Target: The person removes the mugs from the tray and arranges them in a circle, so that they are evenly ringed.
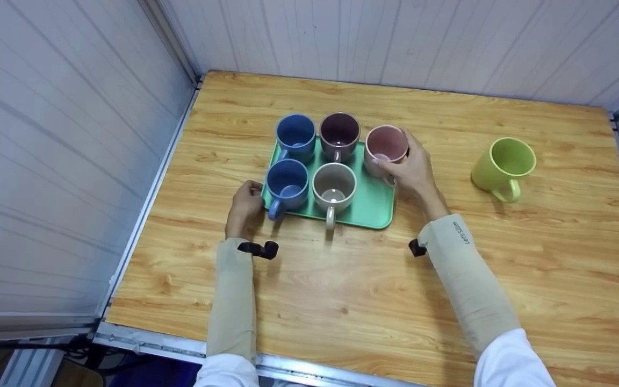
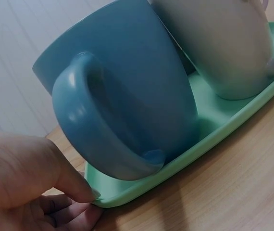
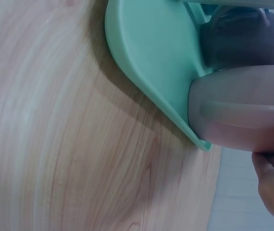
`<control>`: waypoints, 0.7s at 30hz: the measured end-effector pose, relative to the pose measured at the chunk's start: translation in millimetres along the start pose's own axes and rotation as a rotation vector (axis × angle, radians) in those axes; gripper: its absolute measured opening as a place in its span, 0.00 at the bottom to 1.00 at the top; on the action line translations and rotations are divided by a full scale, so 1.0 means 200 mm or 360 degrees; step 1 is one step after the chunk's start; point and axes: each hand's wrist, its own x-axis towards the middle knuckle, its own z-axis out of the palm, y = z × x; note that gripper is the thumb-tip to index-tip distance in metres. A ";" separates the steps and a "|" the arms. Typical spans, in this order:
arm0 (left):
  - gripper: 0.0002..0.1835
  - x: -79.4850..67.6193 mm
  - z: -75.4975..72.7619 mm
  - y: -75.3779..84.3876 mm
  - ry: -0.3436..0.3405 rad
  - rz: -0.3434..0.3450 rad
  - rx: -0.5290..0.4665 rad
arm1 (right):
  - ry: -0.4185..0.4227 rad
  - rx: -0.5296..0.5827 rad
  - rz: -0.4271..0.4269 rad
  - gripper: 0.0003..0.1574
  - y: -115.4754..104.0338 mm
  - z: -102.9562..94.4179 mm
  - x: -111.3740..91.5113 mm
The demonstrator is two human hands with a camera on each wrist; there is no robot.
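Head view: right hand is holding a pink round ceramic mug between fingers. Left wrist: left hand is pinching a green rectangular plastic tray. Right wrist: releasing across tray's rim could be tipping the mug.

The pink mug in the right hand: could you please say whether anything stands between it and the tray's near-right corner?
Nothing visible does: only bare tray lies between the pink mug and that corner; the beige mug stands farther left.

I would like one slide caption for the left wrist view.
Left-hand fingers pinch the corner of a green tray, on which a blue mug and a beige mug stand.
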 end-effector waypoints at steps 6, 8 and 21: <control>0.14 0.00 0.00 0.00 0.0003 0.0019 0.0046 | 0.0010 0.0147 -0.0027 0.49 -0.11 -0.01 -0.04; 0.16 0.01 -0.01 0.01 -0.0005 0.0071 0.0185 | 0.0009 0.0158 -0.0045 0.47 -0.19 -0.02 -0.06; 0.18 0.03 -0.03 0.01 -0.0016 0.0149 0.0446 | -0.0021 0.0059 -0.0033 0.52 -0.22 -0.13 -0.15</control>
